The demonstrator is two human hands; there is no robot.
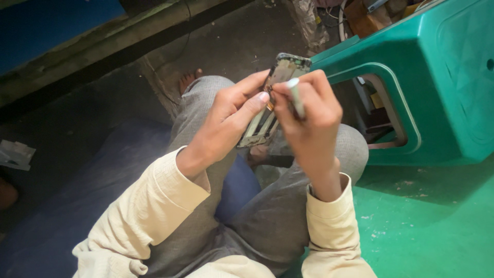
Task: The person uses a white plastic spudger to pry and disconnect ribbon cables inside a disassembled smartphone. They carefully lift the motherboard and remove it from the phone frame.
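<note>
Your left hand (226, 123) grips the opened phone frame (270, 100), right hand (309, 116) fingers pinching a pale tool (295, 95) onto it.

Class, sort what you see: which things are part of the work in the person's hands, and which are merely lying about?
In use:
left hand holding the opened phone frame
right hand gripping a slim pale tool

Lying about:
green plastic stool
crumpled paper on the floor
blue cushion

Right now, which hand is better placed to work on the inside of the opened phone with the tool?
Right. The right hand holds the thin tool, its tip on the opened phone. The left hand supports the phone from the side.
</note>
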